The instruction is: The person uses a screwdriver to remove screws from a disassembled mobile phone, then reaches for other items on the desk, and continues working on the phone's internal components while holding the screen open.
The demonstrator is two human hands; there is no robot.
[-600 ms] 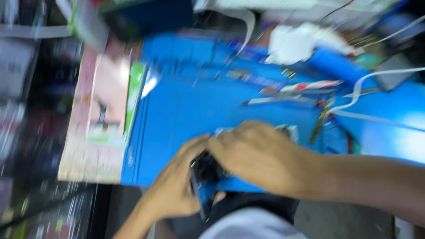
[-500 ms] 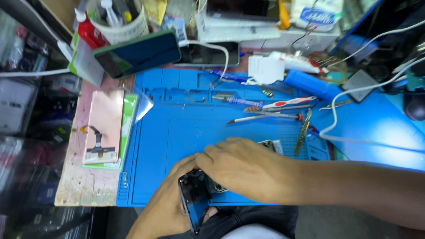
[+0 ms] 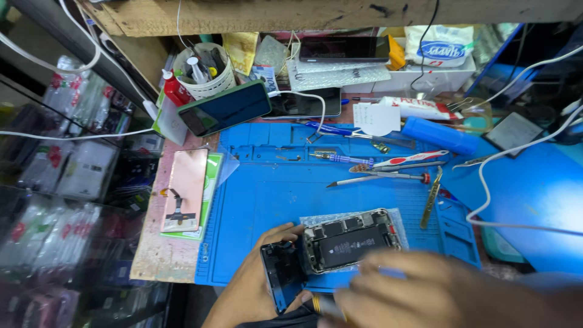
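An opened phone (image 3: 349, 242) lies on a blue work mat (image 3: 273, 194), its battery and inner parts showing, on a small sheet of bubble wrap. Its dark screen panel (image 3: 280, 273) is swung open at the left end. My left hand (image 3: 252, 285) grips that screen panel from below, thumb near the hinge edge. My right hand (image 3: 437, 291) is blurred in the lower right, fingers curled, with what looks like a thin tool handle by its fingertips; I cannot tell whether it holds it.
Screwdrivers and tweezers (image 3: 376, 170) lie on the mat's far half. A spare pink screen part (image 3: 183, 188) rests left of the mat. A green phone (image 3: 225, 109), a cup of tools (image 3: 203, 70), cables and glue tubes crowd the back.
The camera view has steadied and lifted. My right hand came off the phone and moved down to the right, uncovering the phone's open body. My left hand still holds the screen panel.
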